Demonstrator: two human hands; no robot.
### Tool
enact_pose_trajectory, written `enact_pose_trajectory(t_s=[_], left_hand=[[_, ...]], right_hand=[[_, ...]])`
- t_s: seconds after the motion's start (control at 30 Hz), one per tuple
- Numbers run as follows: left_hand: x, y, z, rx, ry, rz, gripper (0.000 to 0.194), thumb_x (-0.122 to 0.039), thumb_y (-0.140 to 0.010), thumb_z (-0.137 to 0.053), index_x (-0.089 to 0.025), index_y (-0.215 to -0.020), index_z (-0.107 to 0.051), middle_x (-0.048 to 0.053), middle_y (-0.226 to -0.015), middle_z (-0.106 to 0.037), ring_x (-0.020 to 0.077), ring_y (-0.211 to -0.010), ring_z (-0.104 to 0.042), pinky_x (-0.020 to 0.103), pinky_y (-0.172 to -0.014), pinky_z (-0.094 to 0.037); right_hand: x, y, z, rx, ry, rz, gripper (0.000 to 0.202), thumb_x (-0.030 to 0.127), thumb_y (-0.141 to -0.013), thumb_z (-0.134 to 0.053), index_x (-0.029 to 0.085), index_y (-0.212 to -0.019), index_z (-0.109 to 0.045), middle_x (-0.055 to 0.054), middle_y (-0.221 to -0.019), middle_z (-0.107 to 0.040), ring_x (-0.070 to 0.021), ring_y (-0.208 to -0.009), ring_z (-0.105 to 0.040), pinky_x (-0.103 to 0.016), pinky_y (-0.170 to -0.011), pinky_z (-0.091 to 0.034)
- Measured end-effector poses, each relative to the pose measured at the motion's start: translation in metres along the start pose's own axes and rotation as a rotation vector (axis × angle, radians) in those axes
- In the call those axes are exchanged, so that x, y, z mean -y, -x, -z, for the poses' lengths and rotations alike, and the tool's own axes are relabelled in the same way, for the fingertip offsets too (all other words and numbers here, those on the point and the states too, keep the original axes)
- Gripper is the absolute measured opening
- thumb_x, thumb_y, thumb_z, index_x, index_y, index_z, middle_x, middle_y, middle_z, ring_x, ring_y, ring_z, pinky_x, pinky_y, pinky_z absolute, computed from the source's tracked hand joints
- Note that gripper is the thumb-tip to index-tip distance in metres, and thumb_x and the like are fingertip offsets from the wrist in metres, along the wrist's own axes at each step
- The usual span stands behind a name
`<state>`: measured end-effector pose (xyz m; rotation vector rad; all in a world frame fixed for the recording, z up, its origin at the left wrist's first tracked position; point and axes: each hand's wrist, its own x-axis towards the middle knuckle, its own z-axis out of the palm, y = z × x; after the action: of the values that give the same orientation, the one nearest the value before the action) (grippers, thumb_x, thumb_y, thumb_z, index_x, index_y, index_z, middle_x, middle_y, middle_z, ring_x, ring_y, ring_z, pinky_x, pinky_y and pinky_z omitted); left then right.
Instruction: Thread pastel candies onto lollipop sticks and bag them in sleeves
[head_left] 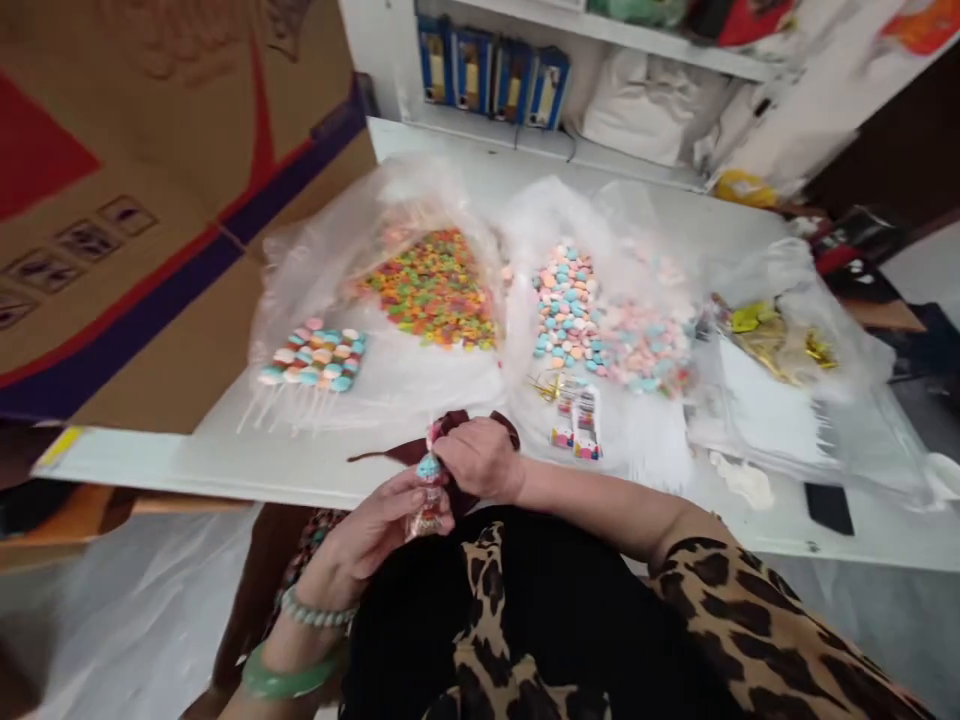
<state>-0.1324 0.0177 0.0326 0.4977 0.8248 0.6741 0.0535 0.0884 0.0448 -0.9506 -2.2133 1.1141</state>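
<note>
My left hand [375,520] is closed around a candy skewer [428,468] in a clear wrapper, with a light-blue candy on top and pinkish pieces below. My right hand [484,460] is curled into a fist at the upper end of the skewer; what its fingers grip is hidden. Dark brown cloth [401,452] shows around and behind the right fist. Finished-looking skewers of coloured marshmallows [315,352] lie in a row on the table to the left, their white sticks pointing toward me.
Open plastic bags hold orange-green gummies [439,290] and pastel candies [568,300]. Small printed packets [577,425], gold ties [551,388] and clear bags [780,400] lie rightward, near a black phone-like object [829,508]. A large cardboard box [172,180] stands left; shelves [637,35] are behind.
</note>
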Motion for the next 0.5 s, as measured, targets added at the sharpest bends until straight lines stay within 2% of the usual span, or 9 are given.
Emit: enact_pose_trajectory(t_s=[0.07, 0.1, 0.17, 0.23, 0.27, 0.3, 0.37, 0.43, 0.5], left_hand=[[-0.011, 0.000, 0.004, -0.147, -0.278, -0.110, 0.030, -0.034, -0.073, -0.076, -0.020, -0.098, -0.070, 0.005, -0.088, -0.069, 0.0184, -0.081, -0.064, 0.029, -0.075, -0.050], [-0.017, 0.002, 0.007, -0.188, -0.422, -0.160, 0.029, -0.033, -0.071, -0.077, -0.020, -0.096, -0.072, 0.005, -0.092, -0.069, 0.0192, -0.086, -0.063, 0.029, -0.078, -0.049], [-0.029, 0.007, 0.013, -0.193, -0.660, -0.208, 0.027, -0.034, -0.069, -0.078, -0.021, -0.093, -0.076, 0.006, -0.098, -0.069, 0.0214, -0.092, -0.061, 0.029, -0.083, -0.048], [-0.040, 0.014, 0.015, -0.152, -0.818, -0.195, 0.025, -0.038, -0.071, -0.076, -0.022, -0.090, -0.077, 0.007, -0.096, -0.070, 0.0223, -0.092, -0.061, 0.030, -0.084, -0.048], [-0.045, 0.017, 0.015, -0.139, -0.878, -0.177, 0.025, -0.039, -0.072, -0.075, -0.022, -0.090, -0.078, 0.007, -0.094, -0.070, 0.0224, -0.090, -0.062, 0.030, -0.083, -0.049], [-0.049, 0.020, 0.013, -0.133, -0.933, -0.156, 0.027, -0.041, -0.073, -0.073, -0.023, -0.091, -0.078, 0.007, -0.092, -0.070, 0.0222, -0.088, -0.062, 0.029, -0.082, -0.049], [-0.055, 0.027, 0.011, -0.138, -1.032, -0.100, 0.031, -0.046, -0.074, -0.070, -0.024, -0.096, -0.078, 0.007, -0.091, -0.071, 0.0225, -0.087, -0.063, 0.028, -0.079, -0.050], [-0.057, 0.039, 0.013, -0.190, -1.107, -0.015, 0.037, -0.051, -0.076, -0.067, -0.026, -0.101, -0.076, 0.006, -0.095, -0.072, 0.0241, -0.090, -0.064, 0.028, -0.080, -0.051], [-0.054, 0.058, 0.025, -0.305, -1.156, 0.107, 0.043, -0.057, -0.076, -0.062, -0.027, -0.105, -0.075, 0.005, -0.100, -0.074, 0.0272, -0.095, -0.066, 0.030, -0.081, -0.052]], right_hand=[[0.002, 0.004, -0.010, -0.005, -0.284, -0.288, 0.030, 0.032, -0.088, -0.051, 0.019, -0.063, -0.060, 0.005, -0.054, -0.053, -0.0095, -0.051, -0.047, -0.020, -0.047, -0.037], [0.003, 0.006, -0.014, 0.069, -0.410, -0.360, 0.028, 0.032, -0.086, -0.053, 0.019, -0.062, -0.058, 0.007, -0.050, -0.048, -0.0091, -0.046, -0.043, -0.020, -0.044, -0.037], [-0.001, 0.012, -0.015, 0.321, -0.702, -0.446, 0.019, 0.027, -0.083, -0.056, 0.018, -0.067, -0.057, 0.008, -0.048, -0.045, -0.0084, -0.041, -0.039, -0.020, -0.043, -0.037], [-0.007, 0.016, -0.012, 0.582, -1.043, -0.557, 0.014, 0.028, -0.083, -0.056, 0.016, -0.076, -0.058, 0.004, -0.055, -0.052, -0.0087, -0.043, -0.043, -0.021, -0.046, -0.039], [-0.010, 0.017, -0.011, 0.663, -1.140, -0.592, 0.015, 0.030, -0.084, -0.056, 0.016, -0.080, -0.059, 0.002, -0.060, -0.055, -0.0093, -0.046, -0.046, -0.022, -0.048, -0.040], [-0.011, 0.018, -0.009, 0.690, -1.143, -0.597, 0.017, 0.033, -0.085, -0.056, 0.016, -0.082, -0.059, 0.001, -0.063, -0.057, -0.0098, -0.048, -0.048, -0.022, -0.050, -0.040], [-0.009, 0.017, -0.010, 0.695, -0.895, -0.524, 0.018, 0.035, -0.084, -0.057, 0.017, -0.078, -0.059, 0.002, -0.063, -0.057, -0.0105, -0.051, -0.051, -0.023, -0.053, -0.040], [-0.003, 0.015, -0.012, 0.608, -0.412, -0.376, 0.020, 0.033, -0.085, -0.057, 0.018, -0.071, -0.058, 0.002, -0.063, -0.058, -0.0124, -0.057, -0.054, -0.022, -0.056, -0.039], [0.002, 0.016, -0.012, 0.511, 0.040, -0.217, 0.022, 0.032, -0.087, -0.054, 0.019, -0.070, -0.060, -0.001, -0.070, -0.064, -0.0157, -0.069, -0.059, -0.023, -0.060, -0.037]])
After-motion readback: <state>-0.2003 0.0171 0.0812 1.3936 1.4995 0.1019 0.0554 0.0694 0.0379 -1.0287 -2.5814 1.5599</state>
